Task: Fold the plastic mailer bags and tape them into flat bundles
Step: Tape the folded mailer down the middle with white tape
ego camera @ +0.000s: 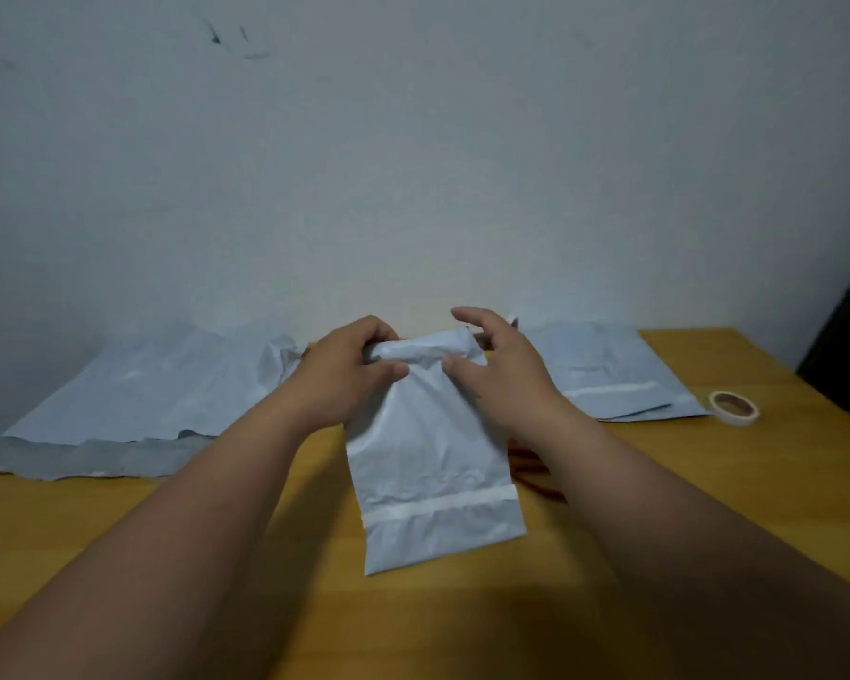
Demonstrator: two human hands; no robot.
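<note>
Left hand point(347, 368) grips the mailer bag's point(433, 463) rolled far edge; right hand point(499, 365), fingers spread, steadies it for folding.

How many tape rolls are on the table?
1: the tape roll lies flat near the table's right edge, beside the folded mailers. Others may be hidden under bags.

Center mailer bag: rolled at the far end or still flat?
Partly rolled. The mailer bag's far end curls over between left hand and right hand; the near part lies flat on the table.

No legible text, seemingly, anywhere.
</note>
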